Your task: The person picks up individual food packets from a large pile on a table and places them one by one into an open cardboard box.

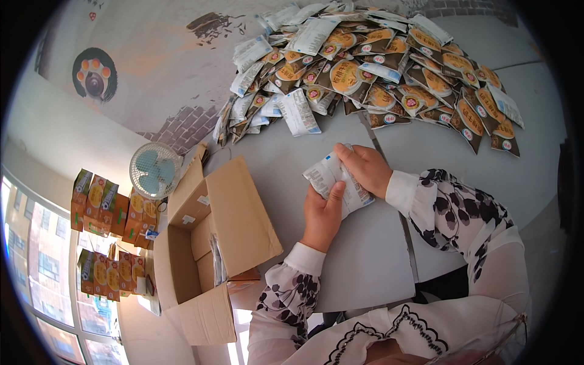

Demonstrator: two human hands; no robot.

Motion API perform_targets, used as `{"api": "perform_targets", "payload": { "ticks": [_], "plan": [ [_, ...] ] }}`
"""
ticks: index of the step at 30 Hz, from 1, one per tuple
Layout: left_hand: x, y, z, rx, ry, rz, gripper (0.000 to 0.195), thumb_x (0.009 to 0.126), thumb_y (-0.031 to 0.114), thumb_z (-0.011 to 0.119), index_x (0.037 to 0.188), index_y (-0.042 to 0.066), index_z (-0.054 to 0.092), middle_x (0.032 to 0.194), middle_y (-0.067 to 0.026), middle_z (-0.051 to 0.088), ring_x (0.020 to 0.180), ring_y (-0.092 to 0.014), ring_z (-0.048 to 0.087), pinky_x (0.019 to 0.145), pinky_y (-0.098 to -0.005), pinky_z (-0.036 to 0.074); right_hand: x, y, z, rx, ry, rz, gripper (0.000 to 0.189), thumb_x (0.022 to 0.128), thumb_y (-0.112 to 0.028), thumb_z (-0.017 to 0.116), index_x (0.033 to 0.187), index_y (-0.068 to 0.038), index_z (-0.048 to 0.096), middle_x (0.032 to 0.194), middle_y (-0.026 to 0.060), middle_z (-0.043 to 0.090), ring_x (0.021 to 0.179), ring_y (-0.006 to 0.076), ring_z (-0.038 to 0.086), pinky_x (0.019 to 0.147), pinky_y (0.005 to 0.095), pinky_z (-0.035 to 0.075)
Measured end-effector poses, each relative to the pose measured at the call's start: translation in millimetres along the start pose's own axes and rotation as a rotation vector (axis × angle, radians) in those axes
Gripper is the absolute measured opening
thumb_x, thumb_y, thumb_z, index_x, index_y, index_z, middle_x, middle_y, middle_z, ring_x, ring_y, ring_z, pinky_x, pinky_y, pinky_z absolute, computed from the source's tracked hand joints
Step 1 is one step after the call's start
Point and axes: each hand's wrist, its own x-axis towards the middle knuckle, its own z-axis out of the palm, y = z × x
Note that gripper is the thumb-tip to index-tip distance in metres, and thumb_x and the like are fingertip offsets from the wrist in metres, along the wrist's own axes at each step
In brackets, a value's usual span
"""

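Note:
Both hands grip one sealed pouch (349,196), its white printed back turned up towards me, over the grey table (365,260). My left hand (321,212) has it by the lower left side, thumb across the face. On its upper right side, my right hand (367,166) lays its thumb along the edge. Beyond them spreads a large heap of like pouches (351,80), brown and orange on the front and white on the back. A lone pouch (299,112) lies white side up at the heap's near edge.
Left of my hands stands an open cardboard box (185,260), flaps spread, with some pouches (218,260) along its inner right wall. Behind it is a small fan (154,169). Printed cartons (102,205) are stacked by the window (45,260). A seam (406,246) divides the tabletops.

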Motion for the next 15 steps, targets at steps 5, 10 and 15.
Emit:
{"api": "perform_targets", "payload": {
  "ticks": [5,10,15],
  "plan": [
    [-3.2,-1.0,-1.3,-0.017,0.019,-0.004,0.036,0.097,0.022,0.058,0.122,-0.003,0.05,0.11,-0.0056,0.061,0.096,-0.012,0.057,0.083,-0.0267,0.049,2.9,2.0,-5.1,-0.116,-0.003,-0.111,0.054,0.098,-0.047,0.045,0.08,0.002,0.06,0.069,0.0132,0.06,0.064,0.022,0.056,0.064,0.0346,0.045],
    [-6.7,-3.7,-3.1,0.037,0.037,0.021,0.036,0.097,0.025,0.056,0.121,-0.002,0.05,0.111,-0.0052,0.06,0.096,-0.012,0.057,0.084,-0.0266,0.048,1.6,1.2,-3.7,-0.079,-0.004,-0.092,0.055,0.098,-0.046,0.045,0.078,0.003,0.059,0.068,0.014,0.06,0.063,0.0214,0.056,0.062,0.0358,0.045],
    [-12.3,1.2,-8.5,-0.159,0.119,0.049,0.037,0.101,0.031,0.048,0.121,-0.001,0.05,0.112,-0.0052,0.059,0.098,-0.011,0.055,0.084,-0.0263,0.047,-2.2,-2.4,-9.0,-0.077,-0.256,-0.051,0.052,0.094,-0.049,0.052,0.085,0.001,0.061,0.072,0.0087,0.061,0.068,0.0195,0.057,0.069,0.0332,0.047]
  ]
}}
